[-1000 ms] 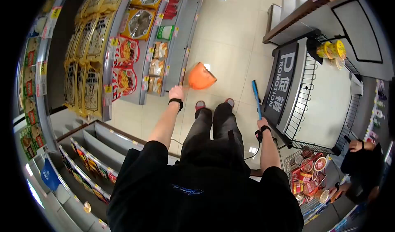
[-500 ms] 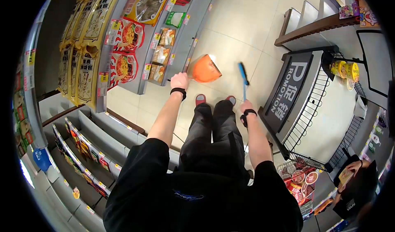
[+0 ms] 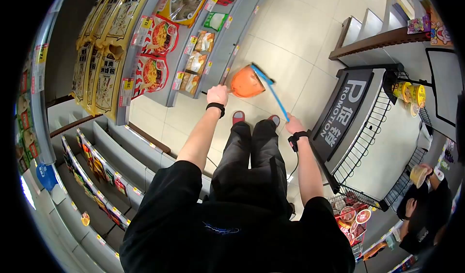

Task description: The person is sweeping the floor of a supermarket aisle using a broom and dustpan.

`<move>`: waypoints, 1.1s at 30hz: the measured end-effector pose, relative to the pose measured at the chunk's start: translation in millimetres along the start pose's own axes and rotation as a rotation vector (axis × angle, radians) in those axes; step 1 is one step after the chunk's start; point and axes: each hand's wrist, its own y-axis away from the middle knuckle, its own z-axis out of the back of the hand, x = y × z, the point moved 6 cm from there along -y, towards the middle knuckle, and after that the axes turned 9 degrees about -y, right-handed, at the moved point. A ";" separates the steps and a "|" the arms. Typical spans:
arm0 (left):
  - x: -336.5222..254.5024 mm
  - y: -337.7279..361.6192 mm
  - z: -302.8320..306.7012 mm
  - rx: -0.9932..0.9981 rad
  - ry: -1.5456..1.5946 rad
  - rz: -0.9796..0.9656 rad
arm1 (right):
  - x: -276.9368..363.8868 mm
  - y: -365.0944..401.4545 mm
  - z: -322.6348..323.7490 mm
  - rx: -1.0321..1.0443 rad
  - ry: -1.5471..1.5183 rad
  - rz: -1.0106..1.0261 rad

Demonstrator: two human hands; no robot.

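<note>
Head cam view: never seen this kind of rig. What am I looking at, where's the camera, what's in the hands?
No machine here: a person wears one fisheye camera on the head, looking down at a shop's tiled floor. The left hand grips the handle of an orange dustpan. The right hand holds a blue broom, its far end at the dustpan's mouth. Shelves of noodle packs stand on the left, a wire promotion bin on the right. Another person is at the lower right edge.
</note>
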 end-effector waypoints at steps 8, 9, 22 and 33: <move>-0.4 0.8 8.8 -0.001 -0.014 0.017 | -16.5 -34.1 1.6 -0.125 -0.029 -0.156; 1.3 0.2 0.2 0.009 -0.017 0.020 | -2.6 -31.3 -1.5 -0.094 -0.080 -0.161; 4.6 40.4 -15.7 0.047 -0.067 -0.013 | -36.5 36.6 -50.6 0.164 -0.298 -0.019; 12.9 83.8 -32.0 0.010 0.018 0.084 | -183.4 161.2 -10.4 -0.093 -0.232 -0.292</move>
